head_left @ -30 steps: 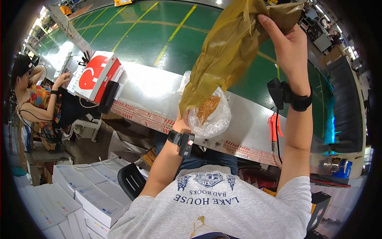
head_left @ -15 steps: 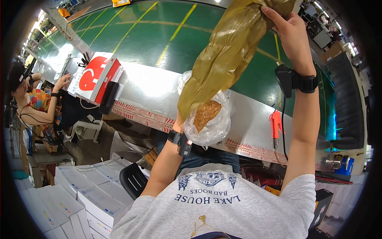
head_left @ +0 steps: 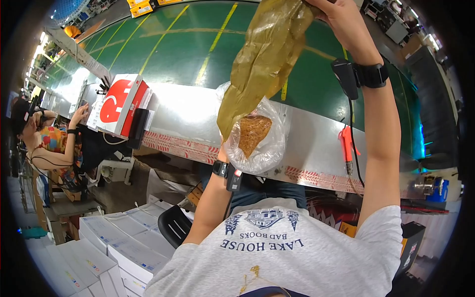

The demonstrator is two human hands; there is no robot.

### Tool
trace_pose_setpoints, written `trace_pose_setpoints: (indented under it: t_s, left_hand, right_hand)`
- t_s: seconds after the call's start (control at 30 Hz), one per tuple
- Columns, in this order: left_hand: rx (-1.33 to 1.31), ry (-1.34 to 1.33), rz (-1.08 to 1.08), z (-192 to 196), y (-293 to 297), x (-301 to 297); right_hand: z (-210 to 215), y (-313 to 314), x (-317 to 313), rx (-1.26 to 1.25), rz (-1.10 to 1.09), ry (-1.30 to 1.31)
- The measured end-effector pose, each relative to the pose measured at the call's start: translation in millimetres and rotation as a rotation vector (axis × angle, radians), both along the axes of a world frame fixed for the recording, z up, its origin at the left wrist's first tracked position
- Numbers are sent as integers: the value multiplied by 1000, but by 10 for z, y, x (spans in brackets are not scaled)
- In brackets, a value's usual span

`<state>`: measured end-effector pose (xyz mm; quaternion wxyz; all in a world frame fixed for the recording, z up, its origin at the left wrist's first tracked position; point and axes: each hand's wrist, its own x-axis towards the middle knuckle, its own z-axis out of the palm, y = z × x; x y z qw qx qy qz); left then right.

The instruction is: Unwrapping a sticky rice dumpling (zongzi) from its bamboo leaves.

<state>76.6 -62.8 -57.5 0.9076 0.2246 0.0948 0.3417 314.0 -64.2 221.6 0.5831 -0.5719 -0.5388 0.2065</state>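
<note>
Over a steel bench (head_left: 316, 143), the right hand's (head_left: 341, 20) grip pinches a yellow bag (head_left: 267, 59); the left hand's is hidden.

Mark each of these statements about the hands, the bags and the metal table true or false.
1. The right hand holds the top of a yellowish plastic bag. True.
2. The left hand is at a clear bag with a brown piece inside. True.
3. The yellowish plastic bag lies flat on the metal table. False: it hangs from the raised right hand.
4. A blue box stands on the table. False: the box is red and white.
5. Both wrists carry black bands. True.
</note>
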Motion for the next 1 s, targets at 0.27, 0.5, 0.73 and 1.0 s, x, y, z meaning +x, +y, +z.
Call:
trace_pose_setpoints:
  t_s: [0.27, 0.5, 0.73, 1.0]
  left_hand:
    - [-65, -76, -38, 132, -9, 5]
    - [-40, -367, -66, 262, -47, 144]
    - [-189, -174, -3, 370, -80, 103]
    - [-64, -408, -67, 199, 27, 218]
  right_hand:
    - [12, 105, 45, 2, -35, -114]
    - [62, 295, 43, 74, 64, -118]
    - [53, 331, 58, 65, 48, -135]
    - [51, 349, 104, 20, 11, -237]
